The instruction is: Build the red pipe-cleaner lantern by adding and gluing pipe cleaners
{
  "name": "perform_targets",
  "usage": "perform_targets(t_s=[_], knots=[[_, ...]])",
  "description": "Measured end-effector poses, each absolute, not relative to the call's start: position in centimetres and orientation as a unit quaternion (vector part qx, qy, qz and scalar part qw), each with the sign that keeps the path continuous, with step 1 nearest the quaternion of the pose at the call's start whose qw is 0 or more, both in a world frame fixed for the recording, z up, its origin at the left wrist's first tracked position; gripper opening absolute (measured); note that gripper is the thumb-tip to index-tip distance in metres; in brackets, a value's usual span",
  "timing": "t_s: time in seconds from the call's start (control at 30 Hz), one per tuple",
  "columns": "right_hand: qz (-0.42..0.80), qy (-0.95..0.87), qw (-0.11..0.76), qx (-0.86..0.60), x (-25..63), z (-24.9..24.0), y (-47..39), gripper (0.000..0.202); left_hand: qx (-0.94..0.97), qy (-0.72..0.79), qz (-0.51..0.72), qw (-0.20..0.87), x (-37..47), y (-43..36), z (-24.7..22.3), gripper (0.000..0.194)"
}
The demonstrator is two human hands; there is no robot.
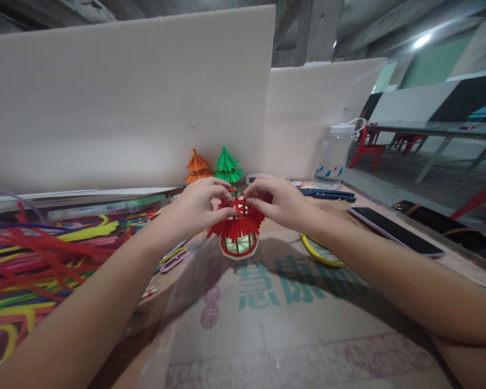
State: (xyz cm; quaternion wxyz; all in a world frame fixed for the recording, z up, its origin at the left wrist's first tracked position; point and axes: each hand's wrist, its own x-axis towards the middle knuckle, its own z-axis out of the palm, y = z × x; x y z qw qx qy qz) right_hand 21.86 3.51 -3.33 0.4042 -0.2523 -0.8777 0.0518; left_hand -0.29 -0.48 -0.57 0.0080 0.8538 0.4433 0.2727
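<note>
Fingers of the left hand (201, 201) and right hand (284, 201) pinch the top of the red fringed model (238, 229), upright toward the printed sheet's (222, 337) far end; light, even pressure should spare its fringe.

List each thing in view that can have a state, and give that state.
Red model: upright, top partly hidden
Left hand: fingers curled at red model
Right hand: fingers curled at red model
Orange model: upright
Green model: upright
Bottle: upright, lid on
Phone: flat, screen dark
Ceiling light: lit
Colored strips: loose, heaped
</note>
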Motion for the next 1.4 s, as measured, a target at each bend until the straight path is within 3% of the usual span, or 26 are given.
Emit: perform_targets(t_s=[0.2,1.4], knots=[[0.056,-0.879,0.4,-0.255,21.89,-3.35,3.59,0.019,0.852,0.445,0.275,0.024,-0.1,-0.49,-0.7,0.016],[0.058,-0.885,0.399,-0.233,22.15,-3.49,3.99,0.017,0.854,0.443,0.271,0.026,-0.03,-0.48,-0.78,0.019]])
